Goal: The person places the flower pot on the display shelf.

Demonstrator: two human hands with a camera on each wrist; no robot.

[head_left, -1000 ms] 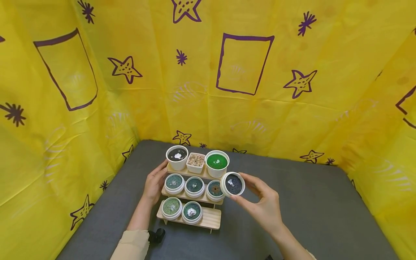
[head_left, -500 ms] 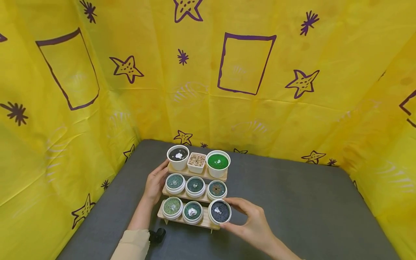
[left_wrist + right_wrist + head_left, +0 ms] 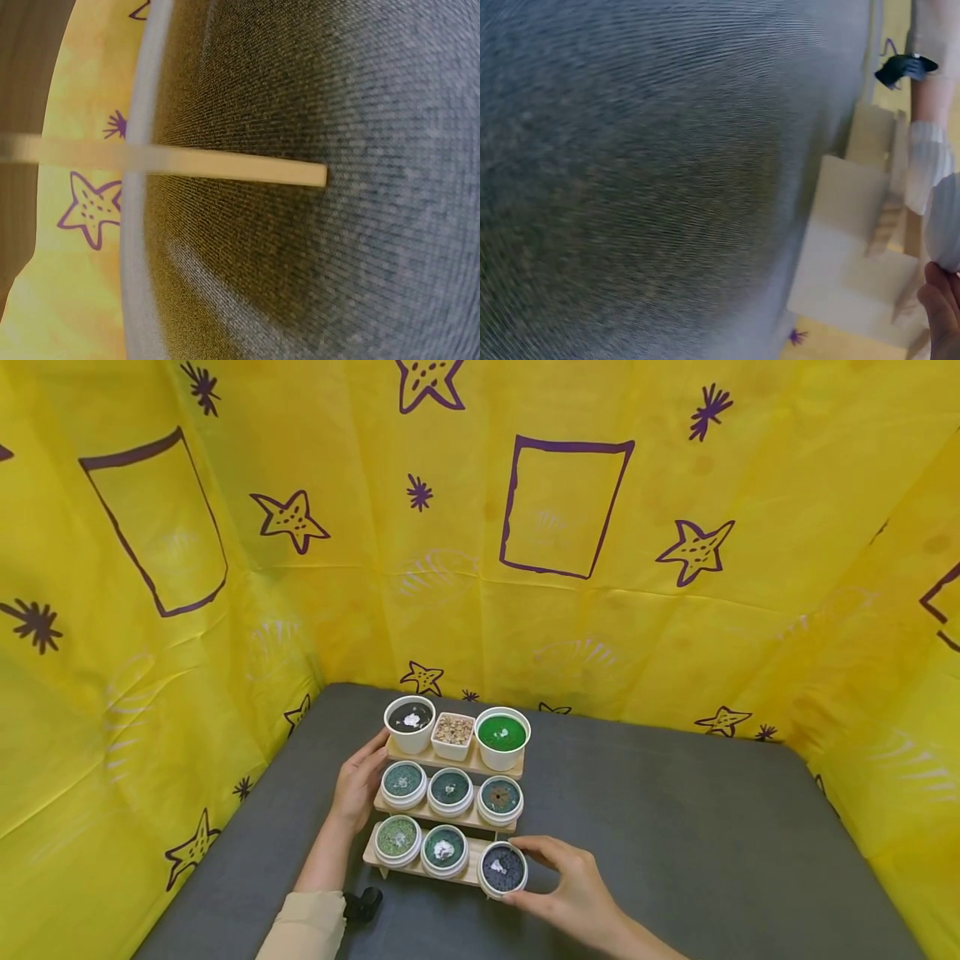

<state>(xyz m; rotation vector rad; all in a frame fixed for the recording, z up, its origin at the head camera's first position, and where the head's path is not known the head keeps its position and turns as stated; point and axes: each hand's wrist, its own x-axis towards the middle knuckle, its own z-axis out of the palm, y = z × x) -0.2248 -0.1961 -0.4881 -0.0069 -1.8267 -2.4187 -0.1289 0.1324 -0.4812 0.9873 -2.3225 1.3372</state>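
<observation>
My right hand (image 3: 573, 889) pinches a small round white tub (image 3: 502, 868) of dark, grainy contents with a white patch, between thumb and fingers. The tub is at the right end of the lowest shelf of a three-tier wooden stand (image 3: 474, 852). In the right wrist view a ribbed white tub (image 3: 943, 225) shows at the fingers. With its fingers at the left end of the top shelf, my left hand (image 3: 358, 785) holds the stand. Two similar tubs, one of light green contents (image 3: 397, 839) and one of dark green (image 3: 444, 850), share the lowest shelf.
Three tubs, including a brown-centred one (image 3: 500, 799), line the middle shelf. Up top stand a dark-filled cup (image 3: 410, 727), a square dish of flakes (image 3: 452, 735) and a bright green cup (image 3: 502, 737). Yellow cloth (image 3: 450, 610) walls the grey table (image 3: 675, 827).
My right hand has brought the dark tub from beside the middle shelf down and left to the right end of the lowest shelf. The left hand stays at the stand.
</observation>
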